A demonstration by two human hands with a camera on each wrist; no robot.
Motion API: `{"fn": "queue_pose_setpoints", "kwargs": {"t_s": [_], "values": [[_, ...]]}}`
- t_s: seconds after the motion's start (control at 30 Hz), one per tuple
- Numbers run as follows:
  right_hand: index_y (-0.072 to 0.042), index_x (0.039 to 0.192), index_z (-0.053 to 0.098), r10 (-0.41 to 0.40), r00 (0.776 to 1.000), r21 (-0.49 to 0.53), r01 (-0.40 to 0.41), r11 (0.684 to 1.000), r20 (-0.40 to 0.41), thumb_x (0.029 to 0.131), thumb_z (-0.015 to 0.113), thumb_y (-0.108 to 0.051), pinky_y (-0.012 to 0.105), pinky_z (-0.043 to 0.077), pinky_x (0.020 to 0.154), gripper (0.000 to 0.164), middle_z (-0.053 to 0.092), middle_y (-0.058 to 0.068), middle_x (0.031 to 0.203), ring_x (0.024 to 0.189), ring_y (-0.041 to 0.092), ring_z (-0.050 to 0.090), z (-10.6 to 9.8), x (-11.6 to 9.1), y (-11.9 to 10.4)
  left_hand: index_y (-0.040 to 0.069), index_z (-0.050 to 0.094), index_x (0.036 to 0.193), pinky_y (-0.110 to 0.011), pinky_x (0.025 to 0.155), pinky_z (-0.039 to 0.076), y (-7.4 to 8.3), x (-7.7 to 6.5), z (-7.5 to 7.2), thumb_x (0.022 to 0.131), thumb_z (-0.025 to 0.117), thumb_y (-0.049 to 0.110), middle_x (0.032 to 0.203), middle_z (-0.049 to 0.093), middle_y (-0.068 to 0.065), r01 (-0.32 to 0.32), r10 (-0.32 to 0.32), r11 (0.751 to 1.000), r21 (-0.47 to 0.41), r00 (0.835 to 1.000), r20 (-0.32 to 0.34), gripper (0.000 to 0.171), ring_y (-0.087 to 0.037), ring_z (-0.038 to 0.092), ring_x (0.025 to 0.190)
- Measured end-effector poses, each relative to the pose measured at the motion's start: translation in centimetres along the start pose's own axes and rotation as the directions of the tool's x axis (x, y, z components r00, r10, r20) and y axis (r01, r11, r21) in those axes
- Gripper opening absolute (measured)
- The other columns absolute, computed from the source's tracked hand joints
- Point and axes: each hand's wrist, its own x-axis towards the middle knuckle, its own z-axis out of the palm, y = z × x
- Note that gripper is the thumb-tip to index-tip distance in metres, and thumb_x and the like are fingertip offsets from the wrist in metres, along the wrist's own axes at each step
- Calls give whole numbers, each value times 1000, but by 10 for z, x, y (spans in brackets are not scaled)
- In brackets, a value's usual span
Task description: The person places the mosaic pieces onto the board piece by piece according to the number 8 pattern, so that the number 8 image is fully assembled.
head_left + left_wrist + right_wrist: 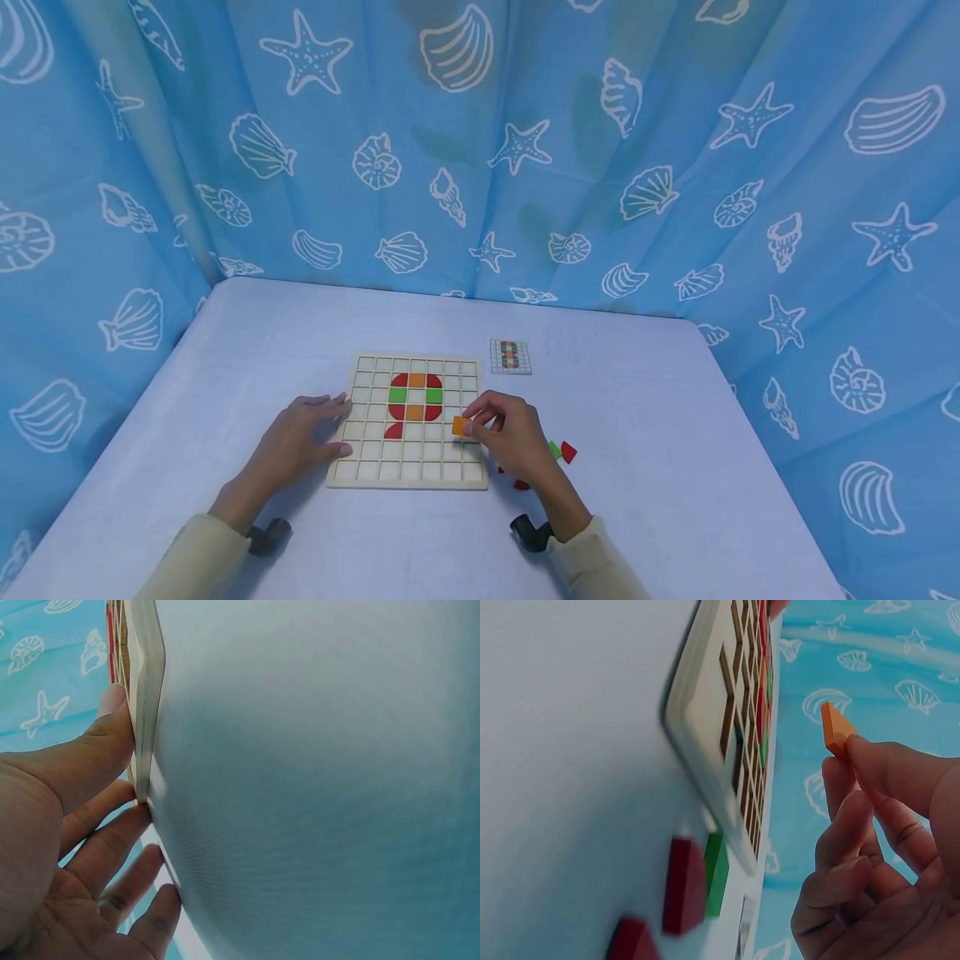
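Here's the right hand, thumb and fingertips pinching an orange square over the right side of the wooden board! The right wrist view shows that square lifted clear of the board, its lower end partly covered by the thumb. Over on the left, the left hand grasps nothing, fingers loose and spread, thumb and fingertips resting against the board's left edge. The left wrist view catches the board edge-on and cut off at the top, so its squares are hard to read there.

On the board, a ring of red, orange and green pieces sits toward the far side, with one red piece just nearer, at its left. Beyond the board's far right corner lies a small card, its pattern tiny but showing red, orange and green.

Right of the board, loose pieces lie on the white table: a green one partly behind the right hand, a red one beside it, and more red, mostly hidden under the wrist. Both sleeves run out of the picture at the near edge.
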Motion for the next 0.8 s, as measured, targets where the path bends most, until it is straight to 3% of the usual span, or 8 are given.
{"fn": "queue_pose_setpoints", "kwargs": {"t_s": [0.47,0.8], "values": [[-20,98,78,-48,998,-10,49,999,50,94,83,-15,23,48,59,8,73,-5,82,67,15,58,30,19,-19,6,63,147,-65,116,47,2,0,-1,83,92,22,155,60,-15,16,-16,1000,0,1000,13,72,-47,51,145],[-20,91,76,-1,993,-99,12,995,114,93,83,-17,26,45,63,7,66,-6,74,73,12,60,50,26,-26,7,62,148,-65,117,45,2,1,0,83,92,21,157,58,-16,32,-32,999,0,999,26,74,-48,49,147]]}}
